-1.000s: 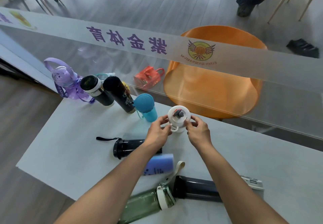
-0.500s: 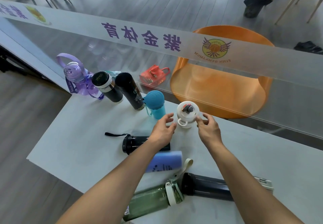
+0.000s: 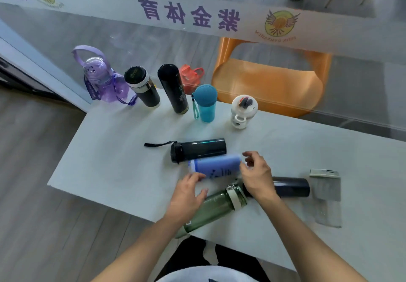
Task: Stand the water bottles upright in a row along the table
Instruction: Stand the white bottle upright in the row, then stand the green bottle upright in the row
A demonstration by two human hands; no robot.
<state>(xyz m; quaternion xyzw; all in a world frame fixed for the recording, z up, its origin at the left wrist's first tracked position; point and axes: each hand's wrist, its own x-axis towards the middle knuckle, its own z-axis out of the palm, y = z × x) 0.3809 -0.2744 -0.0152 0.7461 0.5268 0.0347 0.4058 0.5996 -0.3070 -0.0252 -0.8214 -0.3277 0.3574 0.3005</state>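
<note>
Five bottles stand in a row along the far edge: purple (image 3: 103,79), black with a silver band (image 3: 142,89), tall black (image 3: 173,88), teal (image 3: 205,103) and white (image 3: 242,111). Lying on the table are a black see-through bottle (image 3: 200,149), a blue bottle (image 3: 215,166), a green bottle (image 3: 211,209) and a dark navy bottle (image 3: 290,186). My left hand (image 3: 186,193) reaches over the green bottle, its straight fingers touching the blue bottle's near side. My right hand (image 3: 257,176) is at the blue bottle's right end, fingers loosely curved, thumb against it.
A grey cloth (image 3: 327,196) with a small device on it lies at the right of the white table (image 3: 109,171). A glass wall runs behind the far edge, with an orange chair (image 3: 270,84) and a red bag (image 3: 190,77) beyond it.
Both hands have let go of the white bottle, which stays upright in the row, and have come back toward me to the lying blue bottle.
</note>
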